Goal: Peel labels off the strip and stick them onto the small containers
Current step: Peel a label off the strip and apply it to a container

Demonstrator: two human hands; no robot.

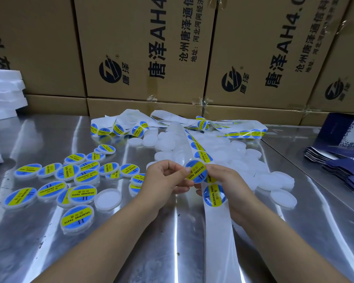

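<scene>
Head view shows me my left hand point(165, 180) pinching the edge of a round blue-and-yellow label point(195, 173), my right hand point(225, 182) pinching the white strip point(219, 223) just beside it, above the bench point(168, 248), with labelled containers point(78, 176) lying left and plain white containers point(239, 160) heaped beyond.

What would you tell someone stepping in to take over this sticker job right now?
The left hand pinches one label at the strip; the right hand holds the strip.
On the left of the metal table lie the labelled containers, with one bare container among them.
Done: that left group.
Left: the pile of unlabelled containers behind the hands; the strip carries more labels.
</scene>
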